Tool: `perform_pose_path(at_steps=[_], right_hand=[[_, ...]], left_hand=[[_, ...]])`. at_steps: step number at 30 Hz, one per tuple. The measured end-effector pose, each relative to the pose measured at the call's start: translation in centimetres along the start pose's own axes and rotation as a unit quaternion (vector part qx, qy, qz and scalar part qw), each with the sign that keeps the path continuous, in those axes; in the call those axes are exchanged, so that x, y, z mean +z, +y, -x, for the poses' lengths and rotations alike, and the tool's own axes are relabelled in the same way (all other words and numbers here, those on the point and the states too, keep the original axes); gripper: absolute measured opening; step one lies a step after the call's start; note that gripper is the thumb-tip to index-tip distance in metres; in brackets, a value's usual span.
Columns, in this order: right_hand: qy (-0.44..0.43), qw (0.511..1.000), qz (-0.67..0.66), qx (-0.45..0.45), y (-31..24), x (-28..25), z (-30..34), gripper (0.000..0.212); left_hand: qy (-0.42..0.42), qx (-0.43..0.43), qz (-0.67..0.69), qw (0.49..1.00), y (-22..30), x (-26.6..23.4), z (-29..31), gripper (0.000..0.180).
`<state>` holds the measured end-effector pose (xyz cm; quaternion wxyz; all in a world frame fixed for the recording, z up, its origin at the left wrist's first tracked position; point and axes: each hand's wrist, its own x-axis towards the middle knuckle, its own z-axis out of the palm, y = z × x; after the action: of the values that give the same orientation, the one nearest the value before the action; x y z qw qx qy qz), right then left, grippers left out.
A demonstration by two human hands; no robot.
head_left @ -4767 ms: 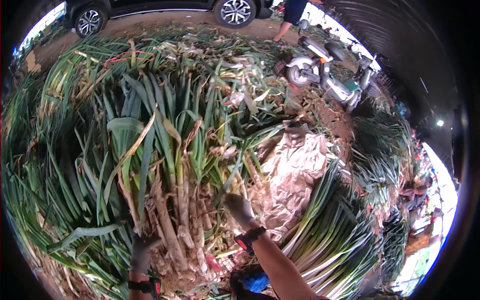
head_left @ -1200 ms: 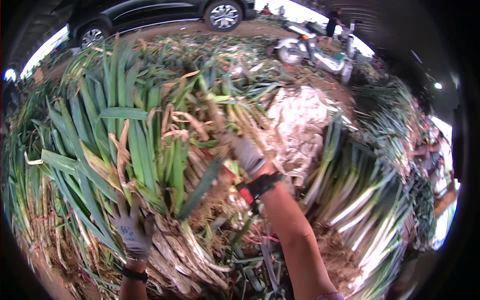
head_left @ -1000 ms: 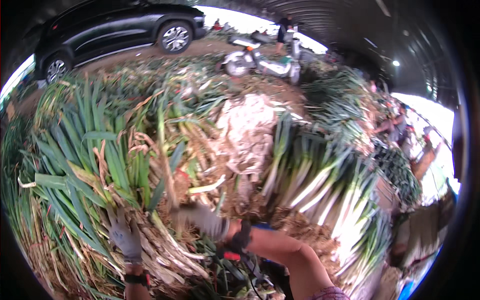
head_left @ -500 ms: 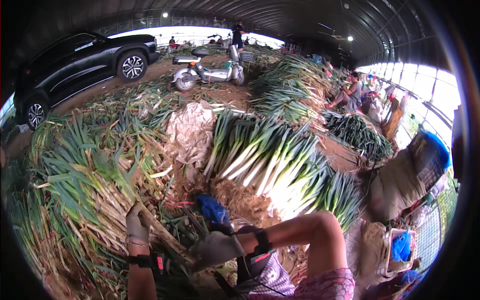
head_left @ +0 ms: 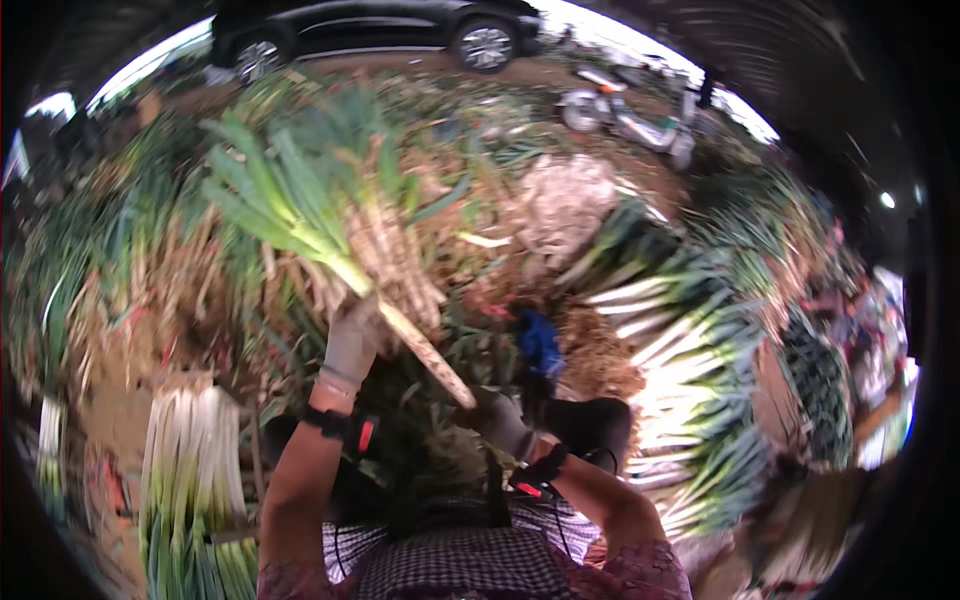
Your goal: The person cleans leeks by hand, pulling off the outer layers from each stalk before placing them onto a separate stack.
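My gloved left hand (head_left: 352,343) is raised and closed around the stalk of a leek (head_left: 330,240), whose green leaves fan up and to the left. Its pale root end (head_left: 440,370) slants down to the right, where my gloved right hand (head_left: 500,425) meets it near the tip. Both wrists carry black bands. A heap of unsorted leeks with dry brown leaves (head_left: 400,250) lies just behind the held leek. The picture is blurred.
A bundle of cleaned white-stemmed leeks (head_left: 195,470) lies at lower left, and long rows of them (head_left: 680,330) on the right. A blue object (head_left: 540,340) sits near my knee. A dark car (head_left: 400,25) and a scooter (head_left: 625,115) stand at the back.
The view swung back left. My left hand rose from the pile with a leek, and my right hand came up to its root end.
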<state>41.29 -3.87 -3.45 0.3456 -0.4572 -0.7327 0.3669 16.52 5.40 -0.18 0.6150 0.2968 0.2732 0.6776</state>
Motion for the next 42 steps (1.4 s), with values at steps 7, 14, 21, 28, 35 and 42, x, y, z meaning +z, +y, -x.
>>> perform_pose_path(at_steps=[7, 14, 21, 28, 35, 42], right_hand=[[-0.240, 0.964, 0.032, 0.111, 3.1, 5.5, -1.8, 0.054], [-0.085, 0.984, -0.153, -0.014, -0.4, 10.9, -18.0, 0.046], [-0.023, 0.978, -0.206, 0.041, -2.3, 13.6, -19.8, 0.046], [-0.040, 0.950, -0.295, 0.090, -3.5, 13.3, -19.9, 0.053], [-0.063, 0.960, -0.265, 0.071, -0.3, 14.9, -18.9, 0.056], [0.072, 0.988, -0.123, 0.054, -0.9, 16.1, -16.1, 0.041]], left_hand=[[0.102, 0.024, 0.038, 0.994, 3.3, -7.3, -2.5, 0.034], [0.093, -0.045, -0.003, 0.995, 0.8, -10.3, -3.0, 0.028], [0.036, -0.018, 0.013, 0.999, 1.6, -8.9, -3.2, 0.029], [0.052, -0.057, 0.085, 0.993, 0.8, -9.6, -3.3, 0.026], [0.050, 0.005, -0.004, 0.999, -0.7, -9.4, -1.6, 0.028], [-0.075, 0.216, -0.634, 0.739, -1.4, -15.4, -2.3, 0.027]])
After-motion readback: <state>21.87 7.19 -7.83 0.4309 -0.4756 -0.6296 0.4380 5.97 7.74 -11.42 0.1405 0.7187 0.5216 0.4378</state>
